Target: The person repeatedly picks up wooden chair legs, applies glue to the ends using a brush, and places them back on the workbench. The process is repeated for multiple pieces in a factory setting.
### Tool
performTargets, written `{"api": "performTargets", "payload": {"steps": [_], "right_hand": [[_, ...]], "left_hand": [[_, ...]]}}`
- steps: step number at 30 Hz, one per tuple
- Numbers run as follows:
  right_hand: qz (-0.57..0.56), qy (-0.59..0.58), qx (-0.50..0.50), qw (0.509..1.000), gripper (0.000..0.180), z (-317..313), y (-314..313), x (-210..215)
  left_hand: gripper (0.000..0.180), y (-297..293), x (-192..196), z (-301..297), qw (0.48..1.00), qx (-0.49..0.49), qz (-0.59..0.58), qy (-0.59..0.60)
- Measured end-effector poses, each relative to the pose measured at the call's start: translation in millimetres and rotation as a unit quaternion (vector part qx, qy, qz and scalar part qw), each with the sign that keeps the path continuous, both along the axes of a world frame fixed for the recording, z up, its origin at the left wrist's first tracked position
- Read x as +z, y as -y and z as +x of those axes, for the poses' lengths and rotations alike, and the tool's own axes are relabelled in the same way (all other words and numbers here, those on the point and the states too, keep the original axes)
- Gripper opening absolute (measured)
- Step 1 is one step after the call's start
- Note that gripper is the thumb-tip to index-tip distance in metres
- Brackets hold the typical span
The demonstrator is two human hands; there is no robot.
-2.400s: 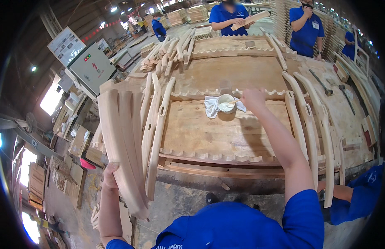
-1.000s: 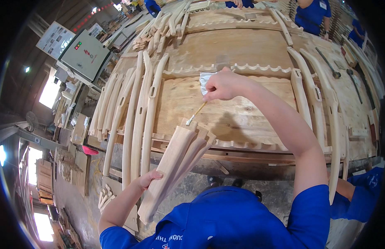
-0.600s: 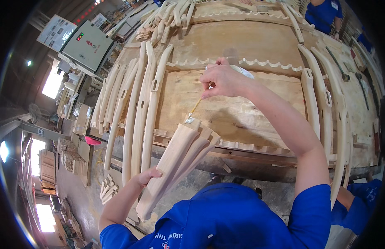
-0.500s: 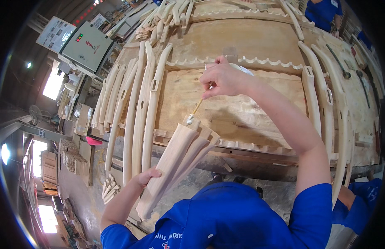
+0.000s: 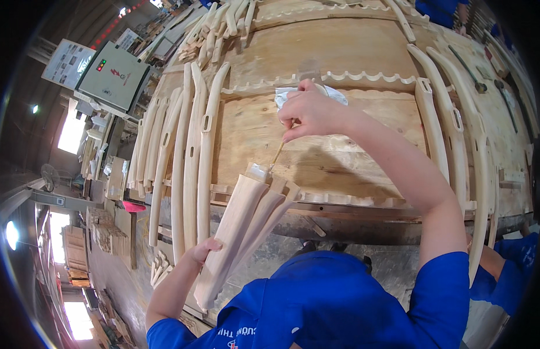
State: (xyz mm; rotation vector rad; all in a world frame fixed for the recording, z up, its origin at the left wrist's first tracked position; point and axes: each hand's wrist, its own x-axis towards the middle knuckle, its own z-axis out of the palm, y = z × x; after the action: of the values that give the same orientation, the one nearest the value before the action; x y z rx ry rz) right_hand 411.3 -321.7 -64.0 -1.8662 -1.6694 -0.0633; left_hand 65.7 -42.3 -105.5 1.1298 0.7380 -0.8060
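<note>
My left hand [image 5: 207, 250] grips a bundle of several pale wooden rails [image 5: 232, 224], slanting up toward the bench, with its thumb on the nearest one. At their upper ends are narrow tenons; the nearest tenon [image 5: 256, 171] is coated with something white and wet, like glue. Closed in a pinch, my right hand [image 5: 311, 115] holds a thin wooden stick [image 5: 278, 155] pointing down. Its lower tip is at the right edge of the coated tenon. Partly hidden behind that hand lies a white crumpled sheet or bag [image 5: 335, 96].
A wooden workbench [image 5: 369, 134] carries scalloped strips [image 5: 363, 80]. Curved, slotted wooden posts stand along its left [image 5: 191, 151] and right [image 5: 456, 119]. Tools [image 5: 478, 86] lie at the far right. A co-worker in blue [image 5: 505, 267] is near the right edge; another person [image 5: 441, 11] is across the bench.
The stick's tip has moved from the tenon's top to its right edge, and the white coating looks more spread out. The whole view has shifted slightly; more of the white sheet shows.
</note>
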Motion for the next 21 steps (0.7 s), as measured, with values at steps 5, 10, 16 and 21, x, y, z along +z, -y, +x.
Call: {"api": "performTargets", "payload": {"steps": [5, 10, 16, 21], "right_hand": [[0.022, 0.011, -0.002, 1.000, 0.030, -9.8, 10.2, -14.6], [0.007, 0.006, 0.006, 1.000, 0.032, -12.4, 37.1, -4.4], [-0.040, -0.009, -0.034, 0.999, 0.032, -8.9, 45.2, -10.0], [0.043, 0.025, -0.039, 0.998, 0.030, -21.2, 23.9, -39.5]], "left_hand": [[0.087, 2.9, -0.5, -2.0, 0.999, 0.031, -0.027, -0.012], [0.087, 10.8, 4.9, 1.0, 0.999, 0.044, -0.031, -0.005], [0.087, 11.0, 5.8, 1.9, 0.997, 0.048, -0.060, -0.008], [0.085, 5.3, 0.2, -1.3, 0.997, 0.049, -0.062, 0.008]]}}
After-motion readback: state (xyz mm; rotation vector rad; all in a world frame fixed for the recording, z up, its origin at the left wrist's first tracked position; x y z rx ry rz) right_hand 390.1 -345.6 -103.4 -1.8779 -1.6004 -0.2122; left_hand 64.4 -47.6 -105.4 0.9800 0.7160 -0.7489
